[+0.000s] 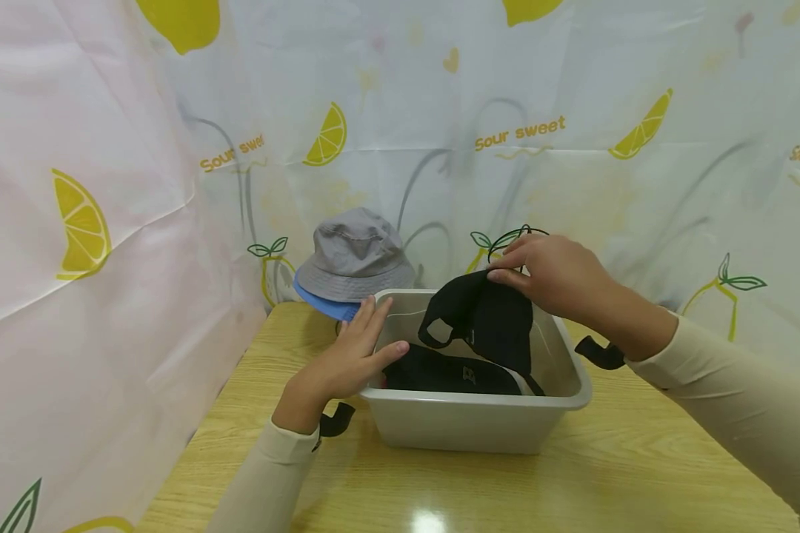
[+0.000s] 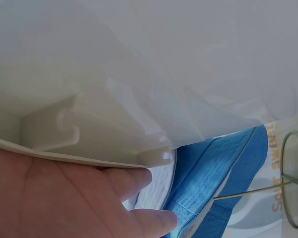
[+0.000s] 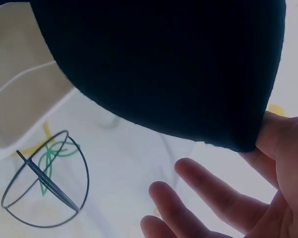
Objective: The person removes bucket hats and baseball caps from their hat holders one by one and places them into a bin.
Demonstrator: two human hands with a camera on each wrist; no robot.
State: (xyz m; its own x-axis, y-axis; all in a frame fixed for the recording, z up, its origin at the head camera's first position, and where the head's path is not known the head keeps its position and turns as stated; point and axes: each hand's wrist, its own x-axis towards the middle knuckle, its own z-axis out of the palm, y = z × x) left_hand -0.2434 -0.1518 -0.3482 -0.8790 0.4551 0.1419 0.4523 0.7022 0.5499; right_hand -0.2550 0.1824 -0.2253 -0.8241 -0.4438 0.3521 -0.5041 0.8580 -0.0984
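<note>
My right hand (image 1: 560, 275) pinches a black cap (image 1: 500, 322) at its edge and holds it tilted above the grey tub (image 1: 473, 422). In the right wrist view, thumb and a finger grip a corner of the black cap (image 3: 164, 64) while the other fingers extend. A second black cap (image 1: 433, 370) with a small emblem lies inside the tub. Against the tub's left rim rests my left hand (image 1: 347, 359), fingers straight; the left wrist view shows them along the outer wall. Part of the tub's interior is hidden by the raised cap.
Behind the tub's left corner, a grey bucket hat (image 1: 360, 252) sits stacked over a blue hat (image 1: 327, 302). A thin dark wire stand (image 1: 524, 226) rises behind the tub. The wooden table (image 1: 640, 459) meets a lemon-print cloth (image 1: 407, 96) at the back and left.
</note>
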